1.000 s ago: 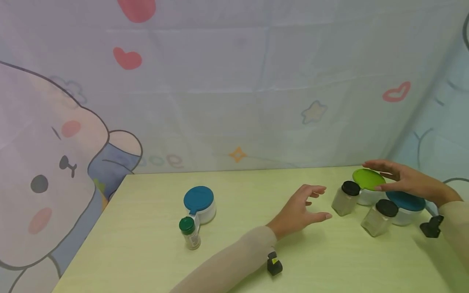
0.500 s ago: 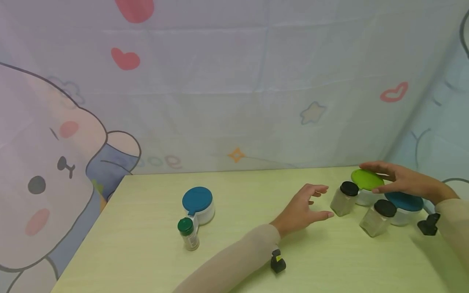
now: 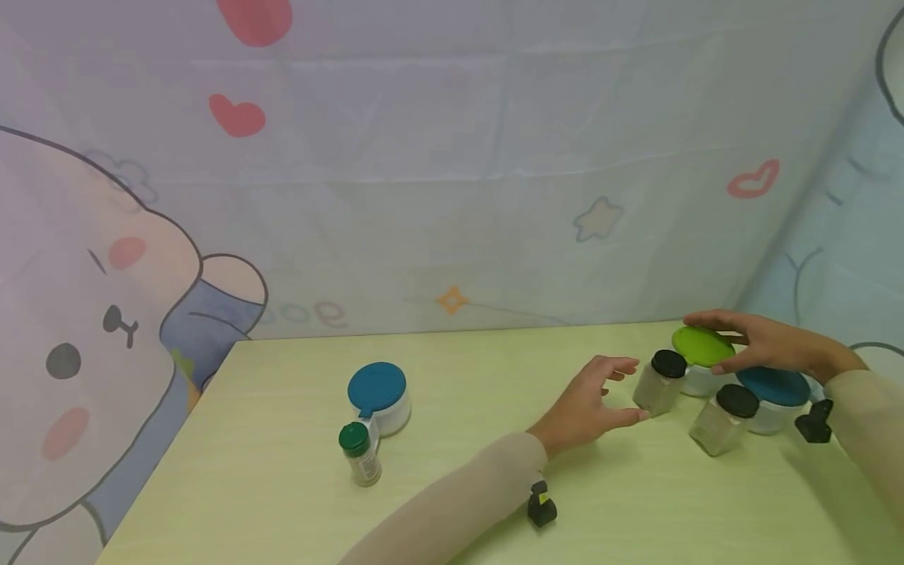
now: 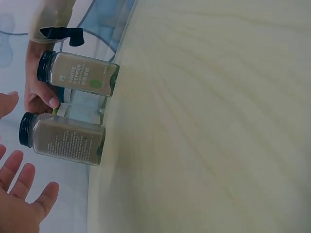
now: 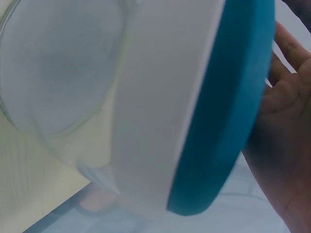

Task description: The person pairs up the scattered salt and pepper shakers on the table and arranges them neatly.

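Observation:
Beside the nearer-left spice jar [image 3: 660, 383], which has a black lid and pale brown contents, my left hand [image 3: 575, 408] holds its fingers spread and thumb apart, with nothing in the grasp. A second black-lidded jar [image 3: 723, 420] stands to its right; its label reads white pepper in the left wrist view. My right hand [image 3: 773, 344] reaches over the white container with the green lid [image 3: 702, 346], fingers at its back edge and thumb at its front right. Under that wrist stands a white container with a blue lid [image 3: 773, 385], which fills much of the right wrist view.
Farther left on the pale yellow table [image 3: 494, 377] are another blue-lidded container [image 3: 377, 386] and a small green-capped shaker [image 3: 360, 453]. A printed cloth [image 3: 424, 157] hangs behind the table's back edge. Small black devices [image 3: 541, 506] sit at both wrists.
The whole head view has shifted slightly, so things sit a little farther left. My left hand has edged right, closer to the nearest jar. My right hand stays over the green lid.

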The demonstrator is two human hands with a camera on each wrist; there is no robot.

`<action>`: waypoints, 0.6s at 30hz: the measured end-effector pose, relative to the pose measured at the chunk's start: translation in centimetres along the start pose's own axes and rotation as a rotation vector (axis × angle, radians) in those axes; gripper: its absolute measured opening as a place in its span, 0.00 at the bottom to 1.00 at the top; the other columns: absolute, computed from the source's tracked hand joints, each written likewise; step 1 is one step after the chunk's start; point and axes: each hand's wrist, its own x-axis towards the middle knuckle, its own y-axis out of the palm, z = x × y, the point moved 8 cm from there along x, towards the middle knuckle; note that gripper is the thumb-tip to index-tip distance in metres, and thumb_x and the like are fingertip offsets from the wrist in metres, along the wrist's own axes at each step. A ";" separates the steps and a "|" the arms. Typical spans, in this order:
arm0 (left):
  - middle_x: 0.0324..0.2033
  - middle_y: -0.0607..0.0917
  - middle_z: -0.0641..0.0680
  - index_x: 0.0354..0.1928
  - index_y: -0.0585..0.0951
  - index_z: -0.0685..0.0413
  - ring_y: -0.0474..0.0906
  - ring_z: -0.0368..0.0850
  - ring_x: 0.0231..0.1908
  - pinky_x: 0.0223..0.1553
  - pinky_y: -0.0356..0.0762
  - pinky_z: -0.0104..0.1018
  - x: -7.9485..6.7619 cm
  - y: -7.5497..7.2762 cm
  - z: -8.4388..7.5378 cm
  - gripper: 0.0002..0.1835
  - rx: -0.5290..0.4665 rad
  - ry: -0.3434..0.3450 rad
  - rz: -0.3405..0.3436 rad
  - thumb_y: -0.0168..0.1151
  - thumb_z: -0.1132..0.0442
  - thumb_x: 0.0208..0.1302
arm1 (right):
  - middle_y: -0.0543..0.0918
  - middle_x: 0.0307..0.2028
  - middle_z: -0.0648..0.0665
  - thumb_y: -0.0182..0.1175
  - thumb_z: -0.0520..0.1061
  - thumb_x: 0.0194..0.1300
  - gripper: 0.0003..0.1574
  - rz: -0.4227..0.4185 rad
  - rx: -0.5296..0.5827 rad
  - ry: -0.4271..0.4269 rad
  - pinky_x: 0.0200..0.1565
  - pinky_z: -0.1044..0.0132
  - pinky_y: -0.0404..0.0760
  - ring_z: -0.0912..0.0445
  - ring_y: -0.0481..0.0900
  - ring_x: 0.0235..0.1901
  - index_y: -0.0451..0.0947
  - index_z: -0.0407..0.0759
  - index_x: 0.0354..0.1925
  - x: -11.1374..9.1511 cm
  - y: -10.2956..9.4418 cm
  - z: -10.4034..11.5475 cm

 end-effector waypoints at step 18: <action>0.61 0.72 0.46 0.73 0.68 0.45 0.73 0.41 0.59 0.57 0.77 0.32 1.1 1.1 0.0 0.36 0.044 0.013 -0.033 0.71 0.54 0.65 | 0.70 0.66 0.36 0.75 0.47 0.60 0.52 0.044 0.035 0.093 0.48 0.69 0.79 0.52 0.73 0.56 0.60 0.44 0.76 0.8 0.8 -0.7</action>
